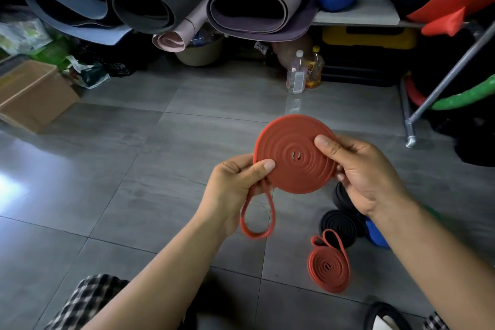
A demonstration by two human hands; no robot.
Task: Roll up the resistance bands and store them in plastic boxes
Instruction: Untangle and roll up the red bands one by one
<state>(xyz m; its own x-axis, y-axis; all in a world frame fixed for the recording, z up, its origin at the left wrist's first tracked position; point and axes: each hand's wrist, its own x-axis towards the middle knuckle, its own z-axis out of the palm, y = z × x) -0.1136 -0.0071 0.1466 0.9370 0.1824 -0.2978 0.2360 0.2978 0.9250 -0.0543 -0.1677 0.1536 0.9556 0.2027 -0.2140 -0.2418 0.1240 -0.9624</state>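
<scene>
We hold the red-orange rubber resistance band (293, 158), wound into a flat spiral disc, in the air above the grey tiled floor (134, 169). Our left hand (235, 187) pinches its lower-left rim, thumb on the face. Our right hand (361, 174) pinches the upper-right rim likewise. 1 loose tail loop (257, 220) hangs below the left hand. We judge it light, floppy, grippy and springy, so we should clamp across both faces or the coil may unwind.
</scene>
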